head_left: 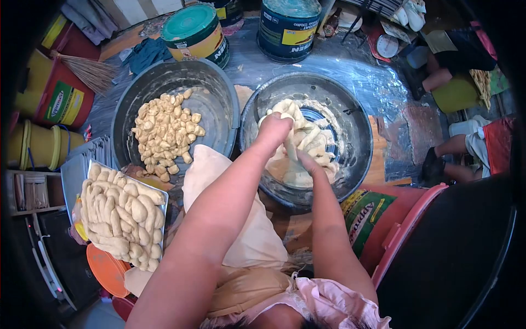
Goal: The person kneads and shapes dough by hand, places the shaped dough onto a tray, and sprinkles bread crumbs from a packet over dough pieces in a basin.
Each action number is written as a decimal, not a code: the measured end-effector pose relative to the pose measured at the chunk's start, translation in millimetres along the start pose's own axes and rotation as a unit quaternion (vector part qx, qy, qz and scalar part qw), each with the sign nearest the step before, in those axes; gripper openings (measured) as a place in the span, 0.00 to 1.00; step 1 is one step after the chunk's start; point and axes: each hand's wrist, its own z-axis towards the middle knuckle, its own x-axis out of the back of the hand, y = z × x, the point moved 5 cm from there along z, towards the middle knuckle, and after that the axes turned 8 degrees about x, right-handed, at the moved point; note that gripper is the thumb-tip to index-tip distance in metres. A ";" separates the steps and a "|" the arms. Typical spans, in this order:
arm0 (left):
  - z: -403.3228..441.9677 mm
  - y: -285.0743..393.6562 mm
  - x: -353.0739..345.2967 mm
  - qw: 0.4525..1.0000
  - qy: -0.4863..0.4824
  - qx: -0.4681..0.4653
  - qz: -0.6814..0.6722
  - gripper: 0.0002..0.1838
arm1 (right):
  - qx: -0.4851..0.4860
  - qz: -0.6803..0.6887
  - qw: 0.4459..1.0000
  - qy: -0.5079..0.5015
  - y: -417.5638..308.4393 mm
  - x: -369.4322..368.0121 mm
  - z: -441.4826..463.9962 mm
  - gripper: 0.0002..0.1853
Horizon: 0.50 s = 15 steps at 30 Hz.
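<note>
A dark round basin [359, 159] holds pale, floury dough [312, 137] in thick twisted strands. My left hand [275, 130] is closed around an upper part of the dough, near the basin's middle. Just below and to the right, my right hand [308, 163] grips a strand hanging between the two hands; its fingertips are partly hidden. To the left, a second grey basin [219, 88] contains a heap of small, tan dough pieces [164, 129]. Nearer me on the left, a tray [165, 200] is piled with long, smooth dough rolls [123, 214].
A pale cloth-like sheet [235, 219] lies under my left forearm. Paint buckets [194, 33] stand behind the basins, with a broom [87, 74] at the left. Close on the right is a red labelled bucket [383, 214]. People's legs [452, 148] show at far right.
</note>
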 end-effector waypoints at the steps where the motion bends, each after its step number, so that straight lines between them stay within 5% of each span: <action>1: 3.8 -2.9 -0.5 0.999 0.001 -0.003 -0.032 0.15 | 0.007 -0.030 0.999 0.042 1.9 0.3 -14.4 0.31; 5: 20.8 -6.3 5.2 0.995 0.002 -0.014 -0.095 0.22 | 0.126 -0.177 0.943 0.252 18.1 15.5 -48.2 0.27; 8: 16.4 -11.3 -0.9 0.991 -0.012 -0.001 -0.130 0.19 | 0.097 -0.217 0.937 0.254 8.4 33.7 -73.8 0.26; 12: 13.3 -1.6 5.6 0.984 -0.007 0.008 -0.179 0.16 | 0.225 -0.257 0.916 0.209 -50.8 23.3 -90.0 0.26; 15: -0.3 7.3 4.2 0.977 -0.010 0.020 -0.211 0.15 | 0.132 -0.366 0.917 0.088 -74.0 -5.7 -96.7 0.28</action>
